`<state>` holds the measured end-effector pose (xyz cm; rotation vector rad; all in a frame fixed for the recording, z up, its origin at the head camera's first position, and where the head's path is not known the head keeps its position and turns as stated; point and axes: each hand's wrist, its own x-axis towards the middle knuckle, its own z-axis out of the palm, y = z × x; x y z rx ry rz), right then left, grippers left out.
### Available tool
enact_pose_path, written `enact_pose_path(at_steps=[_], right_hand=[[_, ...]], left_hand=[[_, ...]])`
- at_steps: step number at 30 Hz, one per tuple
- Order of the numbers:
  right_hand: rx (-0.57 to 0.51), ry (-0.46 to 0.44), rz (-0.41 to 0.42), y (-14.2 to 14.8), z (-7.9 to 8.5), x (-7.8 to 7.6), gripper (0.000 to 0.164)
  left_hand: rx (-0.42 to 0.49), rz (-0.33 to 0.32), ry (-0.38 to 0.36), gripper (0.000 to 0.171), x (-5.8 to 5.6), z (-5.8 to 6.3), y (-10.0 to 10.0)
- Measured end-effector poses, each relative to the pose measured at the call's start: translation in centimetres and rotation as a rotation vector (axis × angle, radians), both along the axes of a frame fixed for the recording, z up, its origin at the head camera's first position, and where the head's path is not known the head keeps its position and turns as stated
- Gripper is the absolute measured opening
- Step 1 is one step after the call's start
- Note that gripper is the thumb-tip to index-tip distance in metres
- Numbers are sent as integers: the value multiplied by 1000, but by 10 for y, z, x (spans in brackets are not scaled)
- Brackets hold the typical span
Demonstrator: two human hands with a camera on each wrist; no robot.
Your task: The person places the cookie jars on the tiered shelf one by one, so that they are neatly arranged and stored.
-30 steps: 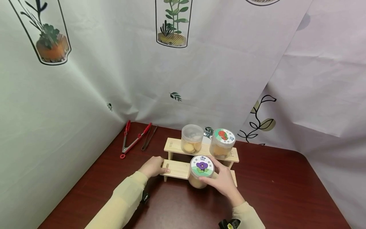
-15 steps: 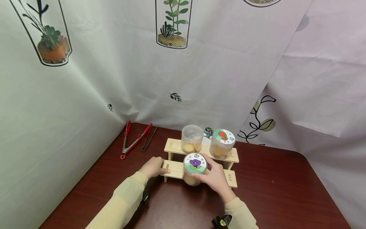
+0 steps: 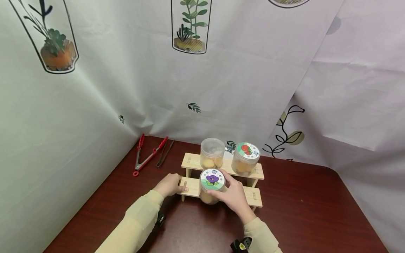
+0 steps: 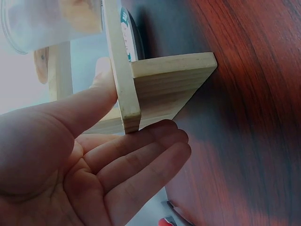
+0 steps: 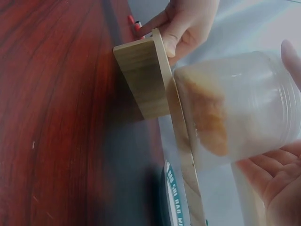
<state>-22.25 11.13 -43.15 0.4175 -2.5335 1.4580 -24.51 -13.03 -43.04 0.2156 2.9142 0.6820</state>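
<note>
In the head view my left hand grips the left end of the lower board of a two-tier wooden display rack. The left wrist view shows the thumb on the board's top face and the fingers at its end and underneath. My right hand holds a clear plastic cookie jar around its right side. Its lid carries a purple flower picture. Seen from the right wrist, this jar stands upright with its base at the lower board, cookies inside.
On the upper board stand a lidless jar of cookies and a jar with a strawberry-like lid picture. Red-handled tongs and thin tweezers lie back left. A round printed disc lies under the lower board. Fabric walls stand behind.
My right hand has moved the purple-flower jar leftward along the lower board, uncovering the board's right end. The left hand keeps its grip on the rack.
</note>
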Motion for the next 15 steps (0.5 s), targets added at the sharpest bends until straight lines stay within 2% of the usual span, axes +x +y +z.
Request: enact_pose_path(at_steps=[9, 15], right_hand=[[-30, -37, -11, -3, 1, 1, 86], [-21, -27, -10, -4, 1, 2, 86]], left_hand=[[4, 5, -7, 26, 0, 0, 0], [-3, 4, -2, 26, -1, -1, -1]])
